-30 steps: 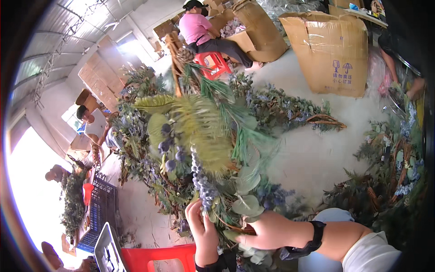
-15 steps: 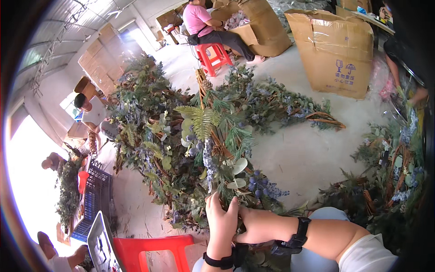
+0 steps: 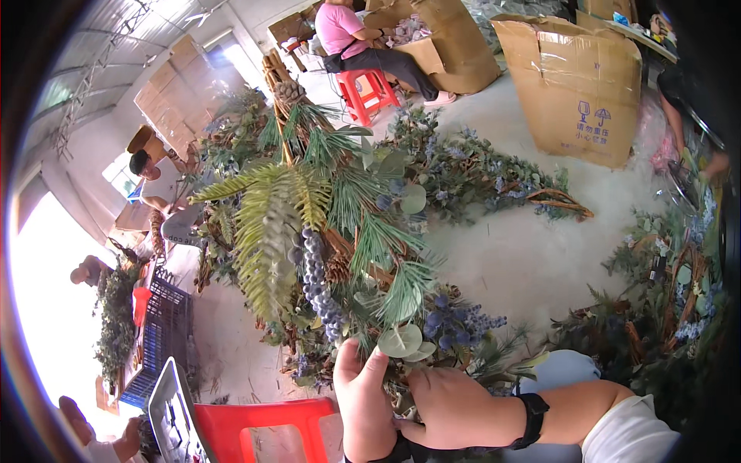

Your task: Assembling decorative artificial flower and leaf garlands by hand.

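Note:
My left hand [image 3: 364, 405] is closed on the lower end of an artificial foliage garland [image 3: 363, 255], thumb and forefinger at the base of its stems. Beside it my right hand [image 3: 455, 403] wraps round the same end, its fingertips partly hidden. The garland stands up from my hands toward the far left. It carries a green fern sprig [image 3: 266, 228], pine needles [image 3: 401, 289], a string of blue-grey berries [image 3: 318, 289], round eucalyptus leaves [image 3: 400, 340] and small pine cones [image 3: 336, 268]. Bare brown twigs [image 3: 275, 71] stick out at its far tip.
More garlands lie on the floor behind [image 3: 478, 166] and at the right [image 3: 656, 316]. A red plastic stool [image 3: 262, 417] and grey tray [image 3: 174, 417] stand near left, by a blue crate [image 3: 162, 328]. Cardboard boxes [image 3: 571, 92] stand at the back; a person in pink [image 3: 340, 27] sits there.
The held garland has come up closer and tilted left, so its fern and berries look larger. My hands have shifted slightly left and down, still gripping its end.

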A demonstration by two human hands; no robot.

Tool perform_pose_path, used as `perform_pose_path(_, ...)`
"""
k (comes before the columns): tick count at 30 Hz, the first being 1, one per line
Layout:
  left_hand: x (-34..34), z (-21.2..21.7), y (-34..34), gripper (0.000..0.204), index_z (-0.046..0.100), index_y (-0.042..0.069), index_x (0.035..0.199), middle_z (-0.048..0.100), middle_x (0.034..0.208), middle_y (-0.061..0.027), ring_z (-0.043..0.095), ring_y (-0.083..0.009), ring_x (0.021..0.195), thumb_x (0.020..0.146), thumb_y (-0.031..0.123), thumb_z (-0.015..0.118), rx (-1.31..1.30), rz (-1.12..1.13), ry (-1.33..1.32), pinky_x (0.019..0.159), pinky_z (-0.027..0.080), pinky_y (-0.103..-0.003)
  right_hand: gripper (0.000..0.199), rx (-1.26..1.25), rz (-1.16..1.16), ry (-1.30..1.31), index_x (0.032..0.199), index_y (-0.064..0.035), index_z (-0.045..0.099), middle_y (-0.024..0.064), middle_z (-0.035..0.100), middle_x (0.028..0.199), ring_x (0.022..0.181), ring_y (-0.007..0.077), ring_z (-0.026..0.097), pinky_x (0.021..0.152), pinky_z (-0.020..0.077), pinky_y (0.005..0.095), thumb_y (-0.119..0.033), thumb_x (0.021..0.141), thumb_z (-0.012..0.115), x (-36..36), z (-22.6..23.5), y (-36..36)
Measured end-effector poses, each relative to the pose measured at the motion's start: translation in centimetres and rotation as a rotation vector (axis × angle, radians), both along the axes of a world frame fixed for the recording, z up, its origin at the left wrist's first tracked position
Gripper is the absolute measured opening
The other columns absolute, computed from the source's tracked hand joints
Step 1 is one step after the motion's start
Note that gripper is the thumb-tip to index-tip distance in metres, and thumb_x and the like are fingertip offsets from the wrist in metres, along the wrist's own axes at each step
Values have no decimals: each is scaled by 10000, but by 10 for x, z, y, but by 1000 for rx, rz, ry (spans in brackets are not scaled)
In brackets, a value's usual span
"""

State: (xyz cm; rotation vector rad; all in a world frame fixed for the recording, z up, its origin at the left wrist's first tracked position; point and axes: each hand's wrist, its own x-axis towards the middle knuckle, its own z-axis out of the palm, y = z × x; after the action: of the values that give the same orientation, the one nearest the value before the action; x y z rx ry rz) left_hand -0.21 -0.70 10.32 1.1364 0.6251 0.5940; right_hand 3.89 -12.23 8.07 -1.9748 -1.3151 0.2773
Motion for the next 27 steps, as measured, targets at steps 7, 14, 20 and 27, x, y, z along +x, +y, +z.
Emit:
perform_pose_path(7, 0, 8, 2, 131, 516, 10, 930, 579, 854, -45, 538, -107, 729, 824, 77, 557, -102, 120, -82, 643, 415, -224, 351, 105, -62, -112, 889, 17, 543, 165, 574, 756, 674, 312, 568, 592, 452, 367, -287, 727, 608, 5, 4, 1)
perform_pose_path(14, -2, -6, 6, 179, 471, -5, 984, 566, 892, -57, 528, -111, 789, 821, 25, 540, -147, 197, -115, 710, 408, -222, 185, 674, -344, -325, 904, -29, 570, 95, 585, 841, 766, 288, 560, 698, 449, 342, -37, 720, 595, 60, 12, -5)
perform_pose_path(20, -2, -6, -4, 135, 484, -1, 949, 550, 862, -33, 505, -98, 789, 827, 28, 536, -80, 134, -109, 724, 399, -224, 255, 527, -311, 322, 1044, -24, 520, 86, 578, 853, 765, 174, 543, 685, 431, 282, -64, 799, 580, 69, -12, -1)
perform_pose_path(27, -8, 0, -4, 104, 505, 6, 919, 579, 873, -48, 535, -104, 763, 816, 14, 515, -73, 125, -150, 693, 426, -231, 205, 570, 12, 1312, 1096, -21, 493, 39, 580, 928, 696, 95, 554, 644, 454, 231, -80, 903, 460, 53, 1, -13)
